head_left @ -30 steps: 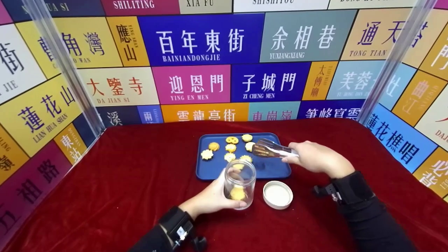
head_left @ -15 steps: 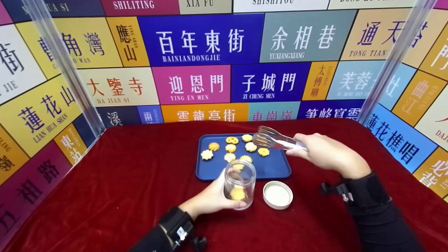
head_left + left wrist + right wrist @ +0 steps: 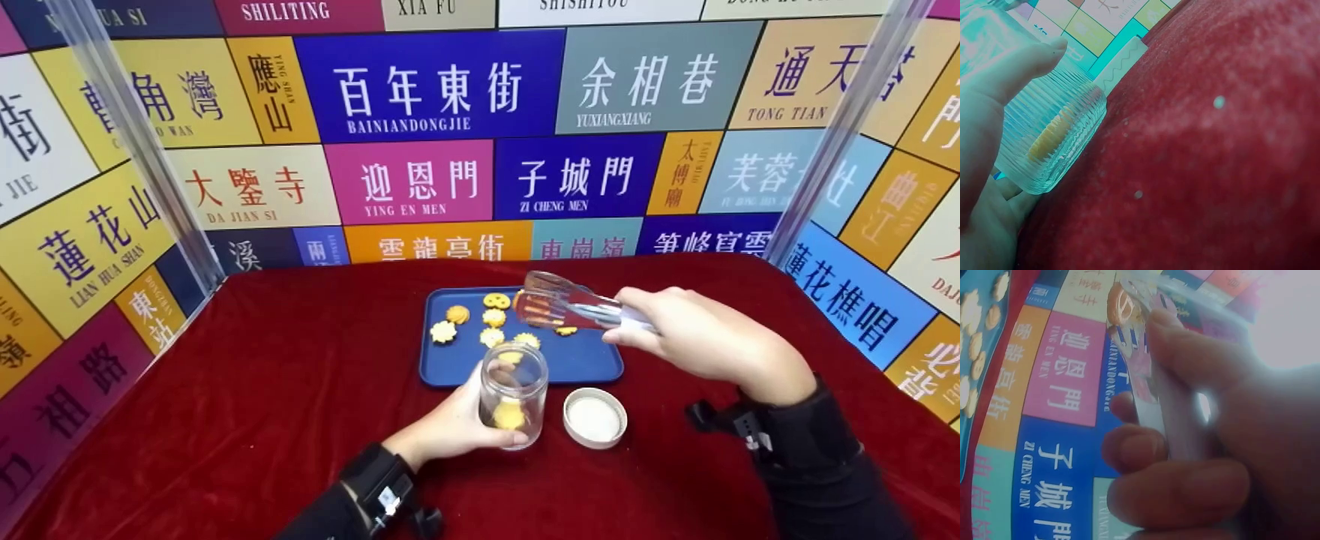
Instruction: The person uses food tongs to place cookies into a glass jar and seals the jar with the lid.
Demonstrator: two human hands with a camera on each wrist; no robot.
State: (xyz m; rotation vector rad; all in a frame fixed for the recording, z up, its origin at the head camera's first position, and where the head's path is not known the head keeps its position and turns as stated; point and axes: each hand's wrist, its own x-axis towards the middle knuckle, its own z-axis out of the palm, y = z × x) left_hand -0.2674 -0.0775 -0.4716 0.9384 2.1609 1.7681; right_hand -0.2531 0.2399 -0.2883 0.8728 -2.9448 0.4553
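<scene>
In the head view my left hand (image 3: 454,424) grips a clear glass jar (image 3: 532,401), its mouth tipped slightly toward me. Yellow cookies (image 3: 509,415) show inside the jar; the left wrist view catches one low behind the ribbed glass (image 3: 1053,135). My right hand (image 3: 694,341) holds tongs (image 3: 559,300) with slotted heads above the blue tray (image 3: 592,367). At the tongs' tip in the right wrist view is a brown pretzel-shaped cookie (image 3: 1121,305). Several cookies (image 3: 443,332) lie on the tray; the tongs hide some of them.
A round whitish lid (image 3: 595,418) lies right of the jar on the dark red cloth (image 3: 315,375). Panels printed with characters (image 3: 431,86) form walls behind and at both sides, with clear corner posts (image 3: 840,135).
The tongs first shift right and away from me, baring a cookie at the tray's right. Now they are back left over other cookies. My left hand and the jar stay put.
</scene>
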